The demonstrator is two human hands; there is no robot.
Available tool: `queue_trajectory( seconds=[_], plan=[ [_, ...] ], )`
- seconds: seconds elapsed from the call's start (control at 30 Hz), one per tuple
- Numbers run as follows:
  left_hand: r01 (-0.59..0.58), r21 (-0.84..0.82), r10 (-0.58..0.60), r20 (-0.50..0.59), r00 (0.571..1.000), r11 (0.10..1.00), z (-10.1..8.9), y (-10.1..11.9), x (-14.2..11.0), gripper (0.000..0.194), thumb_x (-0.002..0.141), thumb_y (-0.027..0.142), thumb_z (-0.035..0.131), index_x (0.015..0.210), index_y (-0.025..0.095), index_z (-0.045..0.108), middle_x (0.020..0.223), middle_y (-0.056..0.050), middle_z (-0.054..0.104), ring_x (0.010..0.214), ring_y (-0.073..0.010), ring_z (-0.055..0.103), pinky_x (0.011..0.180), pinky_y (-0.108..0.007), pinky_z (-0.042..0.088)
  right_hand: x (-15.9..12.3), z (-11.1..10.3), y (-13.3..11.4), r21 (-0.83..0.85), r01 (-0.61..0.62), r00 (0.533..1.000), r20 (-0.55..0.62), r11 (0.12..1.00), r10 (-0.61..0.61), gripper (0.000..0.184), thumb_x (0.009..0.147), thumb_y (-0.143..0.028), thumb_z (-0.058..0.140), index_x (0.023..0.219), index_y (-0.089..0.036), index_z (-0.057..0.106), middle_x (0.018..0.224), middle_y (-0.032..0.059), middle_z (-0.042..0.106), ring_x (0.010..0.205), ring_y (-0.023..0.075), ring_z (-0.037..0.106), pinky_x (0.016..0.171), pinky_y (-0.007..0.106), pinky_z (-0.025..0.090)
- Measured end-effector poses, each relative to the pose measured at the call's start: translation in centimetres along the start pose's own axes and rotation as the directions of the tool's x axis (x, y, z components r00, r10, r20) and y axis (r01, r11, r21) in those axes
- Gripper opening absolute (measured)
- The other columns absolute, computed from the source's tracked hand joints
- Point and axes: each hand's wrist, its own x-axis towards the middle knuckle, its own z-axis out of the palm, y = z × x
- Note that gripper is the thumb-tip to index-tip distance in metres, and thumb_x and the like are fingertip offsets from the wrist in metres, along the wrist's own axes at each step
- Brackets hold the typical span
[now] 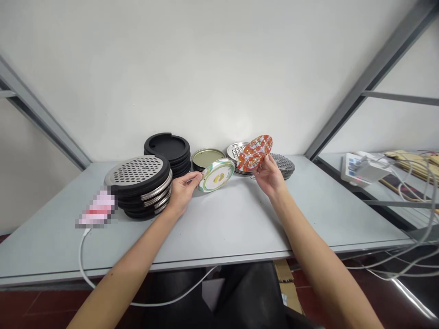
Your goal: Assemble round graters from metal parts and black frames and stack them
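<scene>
My left hand [184,191] pinches the edge of a round white tin lid [216,176] with a green-patterned rim, tilted above the table. Between the fingers of my right hand [269,176] is a thin round grater disc [255,153] with a red and orange print and small holes, also raised and tilted. Behind the white lid sit stacked gold-coloured tin lids [207,157]. A stack of silver grater discs [236,148] is partly hidden by the printed disc. Grey grater discs [283,163] lie stacked just beyond my right hand.
Left of my left hand stands a stack of black rings with a perforated metal top [137,172]. Black round trays [168,147] are piled behind it. A blurred pink object [98,208] with a white cable [81,260] lies at the left. A power strip [360,169] sits at right.
</scene>
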Motion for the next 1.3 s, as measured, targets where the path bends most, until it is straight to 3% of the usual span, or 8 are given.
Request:
queue_trajectory(
  seconds=[0.1, 0.2, 0.3, 0.4, 0.7, 0.87, 1.03, 1.3],
  plan=[
    [-0.187, 0.189, 0.119, 0.324, 0.939, 0.964, -0.1, 1.0, -0.7, 0.019, 0.078, 0.034, 0.072, 0.085, 0.017, 0.078, 0.091, -0.008, 0.072, 0.086, -0.0192, 0.066, 0.079, -0.03, 0.051, 0.0, -0.1, -0.2, -0.064, 0.026, 0.998, 0.063, 0.998, -0.022, 0.024, 0.068, -0.038, 0.078, 0.088, -0.032, 0.066, 0.092, -0.0063, 0.072, 0.086, 0.0127, 0.066, 0.077, 0.027, 0.054],
    [-0.318, 0.289, 0.067, 0.636, 0.769, 0.903, -0.3, 1.4, -1.2, 0.012, 0.081, 0.028, 0.071, 0.084, 0.02, 0.078, 0.092, -0.007, 0.071, 0.084, -0.0177, 0.066, 0.08, -0.029, 0.05, -0.1, 0.0, -0.3, -0.109, 0.041, 0.994, 0.109, 0.993, -0.029, 0.024, 0.067, -0.038, 0.079, 0.087, -0.031, 0.068, 0.092, -0.0052, 0.072, 0.085, 0.0131, 0.066, 0.077, 0.027, 0.054],
    [-0.433, 0.379, 0.019, 0.734, 0.678, 0.818, -0.5, 0.9, -1.3, 0.008, 0.081, 0.023, 0.07, 0.084, 0.021, 0.077, 0.093, -0.005, 0.07, 0.083, -0.0161, 0.065, 0.08, -0.028, 0.05, -0.4, 0.2, -0.1, -0.118, 0.073, 0.992, 0.108, 0.99, -0.06, 0.024, 0.061, -0.035, 0.084, 0.079, -0.028, 0.07, 0.086, -0.004, 0.073, 0.081, 0.013, 0.066, 0.077, 0.027, 0.054],
    [-0.558, 0.458, 0.01, 0.766, 0.643, 0.692, -1.0, 0.3, -1.1, 0.008, 0.08, 0.018, 0.068, 0.08, 0.022, 0.075, 0.098, -0.004, 0.069, 0.09, -0.0175, 0.064, 0.087, -0.031, 0.048, -0.7, 0.5, 0.2, -0.234, 0.154, 0.981, 0.151, 0.96, -0.121, 0.023, 0.059, -0.034, 0.086, 0.076, -0.026, 0.074, 0.081, -0.002, 0.073, 0.079, 0.0146, 0.066, 0.079, 0.03, 0.054],
    [-0.556, 0.645, 0.01, 0.648, 0.761, 0.524, -2.1, 0.5, -0.8, 0.043, 0.078, 0.02, 0.066, 0.12, 0.019, 0.059, 0.13, -0.011, 0.056, 0.12, -0.0265, 0.053, 0.105, -0.04, 0.043, -2.3, 1.3, 0.5, -0.543, 0.468, 0.84, 0.519, 0.697, -0.16, 0.009, 0.072, -0.03, 0.077, 0.079, -0.025, 0.078, 0.082, 0.004, 0.072, 0.08, 0.0197, 0.065, 0.075, 0.035, 0.052],
    [-0.511, 0.673, 0.093, 0.554, 0.827, 0.534, -1.7, 0.3, -0.6, 0.032, 0.087, 0.025, 0.06, 0.119, 0.019, 0.06, 0.12, -0.009, 0.063, 0.11, -0.0233, 0.059, 0.098, -0.039, 0.047, -2.4, 1.5, 0.7, -0.565, 0.536, 0.8, 0.578, 0.627, -0.163, 0.008, 0.073, -0.029, 0.076, 0.079, -0.024, 0.077, 0.082, 0.0047, 0.073, 0.08, 0.0204, 0.066, 0.076, 0.036, 0.052],
    [-0.507, 0.661, 0.139, 0.526, 0.839, 0.553, -1.5, 0.1, -0.4, 0.013, 0.089, 0.022, 0.058, 0.094, 0.019, 0.07, 0.095, -0.004, 0.072, 0.091, -0.0206, 0.065, 0.085, -0.034, 0.05, -2.4, 1.3, 0.9, -0.619, 0.522, 0.817, 0.561, 0.587, -0.135, 0.011, 0.069, -0.031, 0.077, 0.074, -0.022, 0.075, 0.082, 0.0052, 0.074, 0.083, 0.023, 0.068, 0.082, 0.038, 0.052],
    [-0.53, 0.66, 0.086, 0.581, 0.809, 0.532, -1.3, 0.0, -0.7, 0.014, 0.088, 0.022, 0.059, 0.088, 0.02, 0.073, 0.089, -0.003, 0.072, 0.086, -0.0195, 0.064, 0.081, -0.031, 0.048, -1.9, 0.4, -0.2, -0.668, 0.509, 0.784, 0.62, 0.542, 0.028, 0.011, 0.065, -0.03, 0.079, 0.069, -0.022, 0.073, 0.093, 0.0052, 0.072, 0.091, 0.0234, 0.066, 0.092, 0.041, 0.048]
  ],
)
